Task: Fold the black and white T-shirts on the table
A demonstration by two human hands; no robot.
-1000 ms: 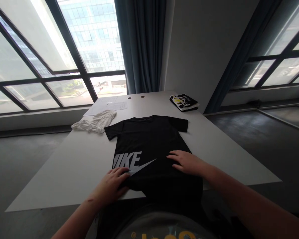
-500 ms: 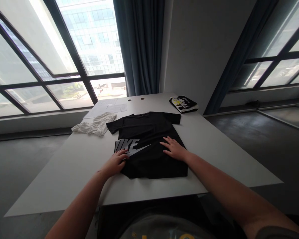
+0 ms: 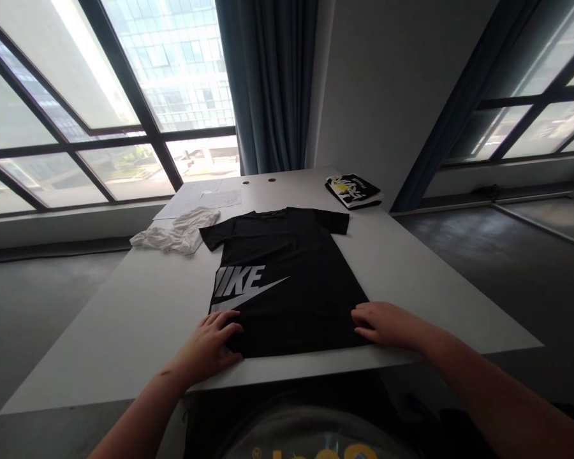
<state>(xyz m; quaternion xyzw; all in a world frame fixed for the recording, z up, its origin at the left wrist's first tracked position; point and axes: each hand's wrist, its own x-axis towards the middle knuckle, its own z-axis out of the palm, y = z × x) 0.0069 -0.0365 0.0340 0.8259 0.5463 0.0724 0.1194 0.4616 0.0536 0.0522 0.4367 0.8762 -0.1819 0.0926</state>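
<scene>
A black T-shirt (image 3: pixel 287 287) with a grey logo lies spread flat on the white table (image 3: pixel 425 287), collar away from me and hem near the front edge. My left hand (image 3: pixel 208 344) rests on its lower left corner, fingers spread and bent over the cloth, thumb by the hem. At the lower right side edge, my right hand (image 3: pixel 387 324) has its fingers closed on the shirt's border. The fingertips there are partly hidden.
A crumpled white garment (image 3: pixel 176 233) lies left of the shirt's sleeve. Behind it are paper sheets (image 3: pixel 196 201). Folded printed clothes (image 3: pixel 354 191) sit at the back right. A blue curtain (image 3: pixel 272 89) hangs beyond the table.
My right hand has moved from flat on the shirt to its lower right edge and closed there. My left hand has slid down toward the hem. The shirt's lower part looks straighter and wider.
</scene>
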